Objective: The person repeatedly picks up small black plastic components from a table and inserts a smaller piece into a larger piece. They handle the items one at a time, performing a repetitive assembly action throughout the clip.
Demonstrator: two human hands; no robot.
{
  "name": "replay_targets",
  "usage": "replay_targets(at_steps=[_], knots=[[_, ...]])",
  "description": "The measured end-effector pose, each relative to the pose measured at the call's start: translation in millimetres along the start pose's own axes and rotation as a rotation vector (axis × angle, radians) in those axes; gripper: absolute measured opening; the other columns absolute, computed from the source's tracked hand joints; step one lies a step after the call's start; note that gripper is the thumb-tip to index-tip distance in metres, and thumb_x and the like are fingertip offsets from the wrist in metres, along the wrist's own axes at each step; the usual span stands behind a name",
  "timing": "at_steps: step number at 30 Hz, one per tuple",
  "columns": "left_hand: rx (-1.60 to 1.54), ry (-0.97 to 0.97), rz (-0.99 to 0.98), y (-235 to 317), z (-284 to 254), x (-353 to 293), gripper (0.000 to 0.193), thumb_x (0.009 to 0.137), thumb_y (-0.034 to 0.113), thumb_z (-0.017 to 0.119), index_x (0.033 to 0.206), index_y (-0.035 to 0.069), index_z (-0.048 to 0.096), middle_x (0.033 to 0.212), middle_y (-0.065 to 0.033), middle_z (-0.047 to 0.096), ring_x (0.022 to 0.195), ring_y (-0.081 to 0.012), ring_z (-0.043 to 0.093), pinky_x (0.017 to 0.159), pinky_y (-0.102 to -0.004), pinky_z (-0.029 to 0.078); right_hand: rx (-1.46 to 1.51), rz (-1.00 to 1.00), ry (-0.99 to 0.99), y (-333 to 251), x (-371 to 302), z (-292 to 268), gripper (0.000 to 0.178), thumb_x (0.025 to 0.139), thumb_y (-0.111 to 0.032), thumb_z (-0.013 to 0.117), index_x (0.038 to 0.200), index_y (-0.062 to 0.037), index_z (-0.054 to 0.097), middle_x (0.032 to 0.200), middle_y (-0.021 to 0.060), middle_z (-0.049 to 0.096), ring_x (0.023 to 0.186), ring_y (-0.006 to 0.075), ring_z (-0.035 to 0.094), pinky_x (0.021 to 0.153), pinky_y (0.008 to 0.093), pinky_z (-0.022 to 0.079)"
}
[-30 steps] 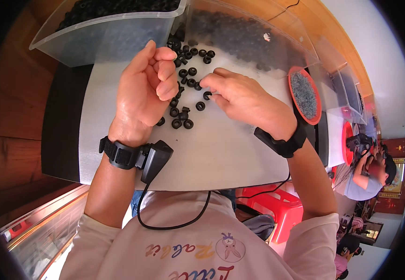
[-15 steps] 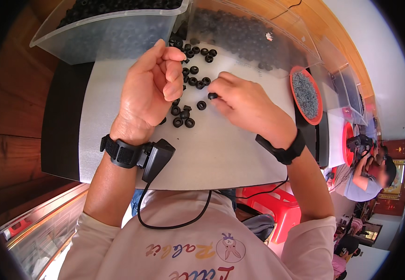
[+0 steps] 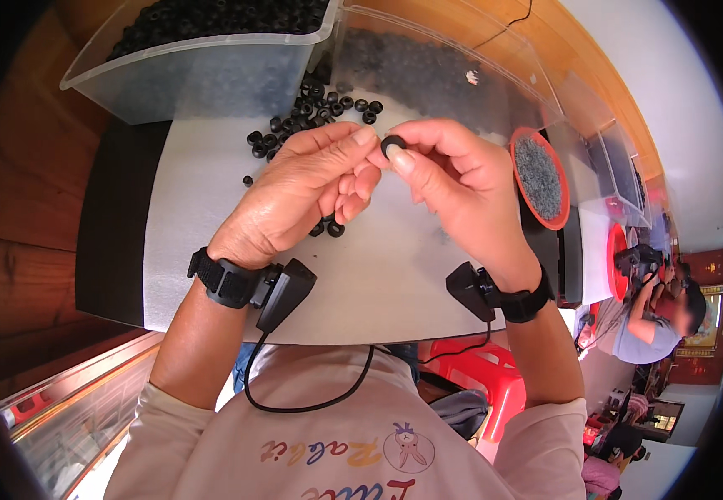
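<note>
A small black ring-shaped part [image 3: 391, 145] is pinched between the thumb and fingers of my right hand [image 3: 461, 175], held above the table. My left hand [image 3: 307, 183] meets it from the other side, thumb and forefinger pressed together close to the part. Whatever lies between those left fingertips is too small to make out. Beneath and beyond my left hand, several loose black parts [image 3: 259, 150] of the same kind are scattered over the white tabletop [image 3: 378, 283]. Part of that group is hidden by the hand.
A clear plastic bin [image 3: 203, 79] heaped with black parts stands at the far left. Behind the hands is another clear bin [image 3: 428, 75] of dark parts. An orange-red bowl [image 3: 563, 218] of small grey pieces sits at the right. Farther right, a person [image 3: 649, 329] works.
My right hand has raised the black part off the table area and turned it upward. My left hand has swung right and closed its fingertips beside it.
</note>
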State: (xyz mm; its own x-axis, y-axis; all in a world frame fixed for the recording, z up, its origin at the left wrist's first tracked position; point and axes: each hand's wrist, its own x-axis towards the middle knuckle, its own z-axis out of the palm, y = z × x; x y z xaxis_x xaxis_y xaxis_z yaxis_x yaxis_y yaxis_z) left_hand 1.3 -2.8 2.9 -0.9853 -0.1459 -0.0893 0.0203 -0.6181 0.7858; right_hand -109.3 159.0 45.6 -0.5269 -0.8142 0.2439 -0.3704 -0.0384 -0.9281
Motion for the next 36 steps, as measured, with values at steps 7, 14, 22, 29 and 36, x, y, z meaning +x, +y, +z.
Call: replay_targets(at_steps=[7,14,22,29,36], knots=[[-0.001,-0.076,-0.043,-1.6,-6.8,-0.8,0.036,0.11,0.036,0.053,0.101,0.005,0.066,0.069,0.0001,0.056,0.054,-0.0075,0.043,0.047,-0.0237,0.03,0.019,0.105,-0.111,2.9,6.1,0.9,0.02,0.103,-0.009,0.063,0.116,0.0055,0.067,0.093,0.0051,0.072,0.085,0.0105,0.065,0.078,0.0258,0.053],[0.015,0.009,-0.076,-3.7,1.6,1.1,0.04,0.108,0.042,0.054,0.086,0.009,0.061,0.068,0.001,0.053,0.053,-0.0076,0.04,0.046,-0.0237,0.029,-0.089,-0.091,-0.178,10.4,5.3,6.3,0.017,0.104,-0.009,0.059,0.114,0.0035,0.065,0.087,0.0074,0.071,0.078,0.0158,0.068,0.071,0.0297,0.053],[-0.044,-0.014,-0.007,-10.5,-1.6,6.4,0.037,0.108,0.04,0.054,0.089,0.009,0.061,0.07,0.0008,0.052,0.054,-0.0083,0.04,0.047,-0.025,0.03,-0.197,-0.148,-0.147,23.5,11.4,4.0,0.018,0.104,-0.016,0.059,0.106,0.0006,0.065,0.083,0.0099,0.068,0.072,0.022,0.066,0.068,0.0313,0.052],[0.01,0.024,0.045,-9.4,-7.0,8.4,0.044,0.111,0.04,0.047,0.092,0.003,0.063,0.065,-0.0004,0.05,0.049,-0.0096,0.038,0.044,-0.0244,0.03,-0.324,0.164,-0.156,2.4,12.8,-43.6,0.032,0.108,-0.028,0.057,0.122,-0.0004,0.066,0.082,0.0001,0.063,0.067,0.0068,0.054,0.06,0.0233,0.045],[0.055,0.09,0.076,-12.3,-3.8,9.8,0.046,0.11,0.042,0.048,0.084,0.006,0.062,0.058,0.0009,0.047,0.045,-0.0086,0.036,0.043,-0.0233,0.029,-0.712,0.171,-0.24,41.4,-10.2,-93.1,0.011,0.101,-0.01,0.063,0.105,-0.0009,0.066,0.087,0.0019,0.062,0.073,0.0102,0.056,0.064,0.0272,0.046]])
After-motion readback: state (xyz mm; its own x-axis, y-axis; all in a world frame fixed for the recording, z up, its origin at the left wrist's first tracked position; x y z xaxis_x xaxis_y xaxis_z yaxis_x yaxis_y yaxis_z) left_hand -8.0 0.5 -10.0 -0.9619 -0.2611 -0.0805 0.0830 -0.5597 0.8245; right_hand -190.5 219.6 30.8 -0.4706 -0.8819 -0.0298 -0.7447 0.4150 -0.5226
